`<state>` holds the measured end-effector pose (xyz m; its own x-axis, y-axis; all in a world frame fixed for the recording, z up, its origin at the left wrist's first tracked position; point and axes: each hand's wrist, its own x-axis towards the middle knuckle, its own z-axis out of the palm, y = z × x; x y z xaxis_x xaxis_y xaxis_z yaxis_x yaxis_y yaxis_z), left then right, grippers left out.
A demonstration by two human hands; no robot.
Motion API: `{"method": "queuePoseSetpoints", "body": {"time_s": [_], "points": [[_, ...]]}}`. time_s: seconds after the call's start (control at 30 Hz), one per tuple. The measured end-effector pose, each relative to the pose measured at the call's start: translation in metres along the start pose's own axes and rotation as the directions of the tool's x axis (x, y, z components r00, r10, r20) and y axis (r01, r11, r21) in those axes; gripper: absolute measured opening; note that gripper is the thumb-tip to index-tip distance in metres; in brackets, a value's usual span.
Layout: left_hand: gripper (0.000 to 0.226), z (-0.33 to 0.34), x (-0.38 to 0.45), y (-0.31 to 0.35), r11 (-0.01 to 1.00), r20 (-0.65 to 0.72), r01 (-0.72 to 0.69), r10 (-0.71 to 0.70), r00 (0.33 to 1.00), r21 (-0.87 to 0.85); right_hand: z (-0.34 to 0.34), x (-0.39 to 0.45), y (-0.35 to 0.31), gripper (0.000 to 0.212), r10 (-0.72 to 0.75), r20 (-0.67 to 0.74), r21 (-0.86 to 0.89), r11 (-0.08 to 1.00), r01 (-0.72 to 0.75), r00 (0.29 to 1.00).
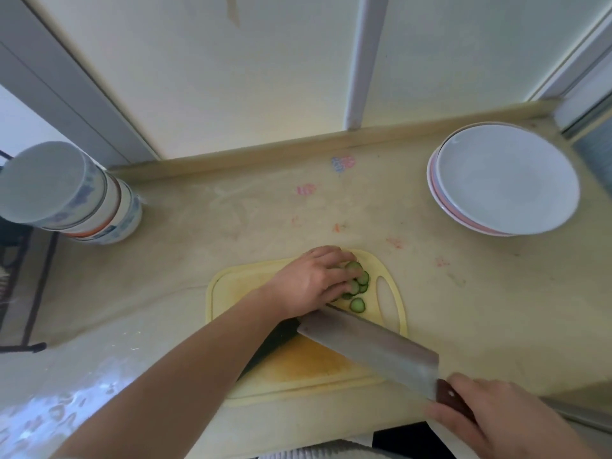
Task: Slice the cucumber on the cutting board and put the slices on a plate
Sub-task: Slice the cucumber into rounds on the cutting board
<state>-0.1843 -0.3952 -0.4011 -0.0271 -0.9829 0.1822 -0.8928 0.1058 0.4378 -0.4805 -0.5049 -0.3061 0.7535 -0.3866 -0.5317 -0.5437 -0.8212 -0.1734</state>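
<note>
Right hand (477, 412), 5 o'clock, nearest us: grip wrapped round cleaver (371, 346) handle, broad blade angled toward 10 o'clock over cutting board (298, 369).

Uncut cucumber (275, 339), dark, mostly hidden under our left forearm and blade; firm, smooth-skinned, likely rolls, so we'd pin it from above.

Left hand (311, 279), centre: fingers lying over cucumber slices (357, 286) at board's far right end; cannot tell whether grip pinches any. Slices thin, wet, light, likely slippery; we'd gather the stack by its edges.

Plate (503, 177), 2 o'clock, on tabletop (231, 207), well apart, bare.
</note>
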Motion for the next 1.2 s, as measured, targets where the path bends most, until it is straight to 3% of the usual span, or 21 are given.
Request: {"method": "queuePoseSetpoints", "body": {"time_s": [0.07, 0.13, 0.17, 0.23, 0.37, 0.47, 0.57, 0.67, 1.2], "points": [[0.041, -0.012, -0.010, 0.004, 0.972, -0.096, 0.227, -0.232, 0.968, -0.062, -0.007, 0.000, 0.004, 0.099, 0.038, 0.145, 0.276, 0.958, -0.077, 0.989], [0.035, -0.026, -0.032, 0.010, 0.879, -0.216, 0.466, -0.476, 0.852, -0.098, -0.013, -0.003, -0.004, 0.087, 0.018, 0.200, 0.546, 0.828, -0.127, 0.980], [0.029, -0.031, -0.047, 0.013, 0.838, -0.264, 0.539, -0.540, 0.799, -0.083, -0.013, -0.002, -0.010, 0.078, 0.027, 0.258, 0.653, 0.732, -0.195, 0.966], [0.019, -0.037, -0.076, 0.026, 0.801, -0.304, 0.598, -0.578, 0.758, -0.032, -0.010, 0.004, -0.020, 0.069, -0.011, 0.423, 0.751, 0.564, -0.343, 0.906], [0.037, -0.034, -0.120, 0.062, 0.814, -0.168, 0.576, -0.558, 0.813, 0.082, -0.003, 0.018, -0.036, 0.055, -0.161, 0.439, 0.828, 0.456, -0.328, 0.884], [0.047, -0.018, -0.142, 0.072, 0.832, -0.073, 0.527, -0.523, 0.849, 0.173, 0.004, 0.024, -0.042, 0.050, -0.193, 0.456, 0.831, 0.442, -0.338, 0.869], [0.056, -0.006, -0.154, 0.067, 0.835, -0.123, 0.527, -0.513, 0.849, 0.160, 0.010, 0.032, -0.042, 0.053, -0.223, 0.464, 0.830, 0.447, -0.333, 0.857], [0.041, -0.004, -0.155, 0.065, 0.849, -0.175, 0.493, -0.465, 0.868, 0.190, 0.009, 0.039, -0.039, 0.053, -0.212, 0.471, 0.817, 0.471, -0.333, 0.856], [0.046, 0.004, -0.103, 0.073, 0.904, -0.175, 0.389, -0.361, 0.916, 0.176, 0.007, 0.042, -0.022, 0.064, -0.112, 0.382, 0.856, 0.418, -0.305, 0.917]]}}
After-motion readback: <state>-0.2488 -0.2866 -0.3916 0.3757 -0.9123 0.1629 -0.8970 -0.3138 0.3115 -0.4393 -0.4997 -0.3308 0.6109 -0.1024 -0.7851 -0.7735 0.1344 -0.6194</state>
